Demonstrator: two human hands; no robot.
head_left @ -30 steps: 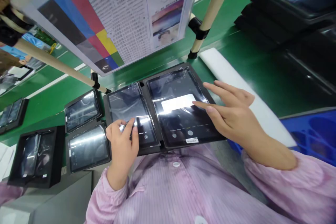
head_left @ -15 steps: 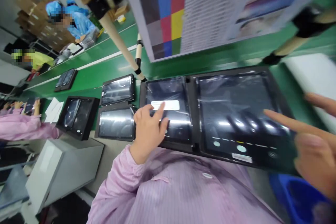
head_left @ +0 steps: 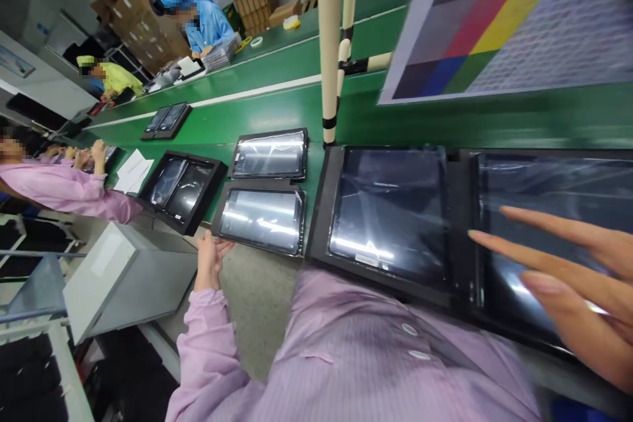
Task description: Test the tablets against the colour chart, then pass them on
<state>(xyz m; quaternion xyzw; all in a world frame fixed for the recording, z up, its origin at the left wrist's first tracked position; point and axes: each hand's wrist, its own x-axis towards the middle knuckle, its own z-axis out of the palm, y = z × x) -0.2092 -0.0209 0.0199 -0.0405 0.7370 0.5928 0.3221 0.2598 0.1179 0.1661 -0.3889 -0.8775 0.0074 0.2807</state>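
Two film-covered tablets lie side by side in a black tray (head_left: pixel 459 211) in front of me; the left tablet (head_left: pixel 390 211) has a dark screen. Above the right tablet (head_left: pixel 548 178) is my right hand (head_left: pixel 578 277), fingers spread and nothing in them. My left hand (head_left: pixel 211 257) is at the bench edge, by the lower left corner of a smaller tablet (head_left: pixel 262 219). Its fingers are apart; whether they touch that tablet's tray I cannot tell. Another small tablet (head_left: pixel 270 153) sits just behind.
A black tray with two devices (head_left: pixel 182 191) stands farther left, beside white papers (head_left: pixel 133 170). A beige pole (head_left: pixel 330 59) and a colour chart (head_left: pixel 475 26) rise behind the tablets. Co-workers sit along the green bench. A grey box (head_left: pixel 123 283) is below left.
The view has swung left. My left hand has left the large tablet and moved to the smaller tablets. Both large screens, which showed lit items, are now dark.
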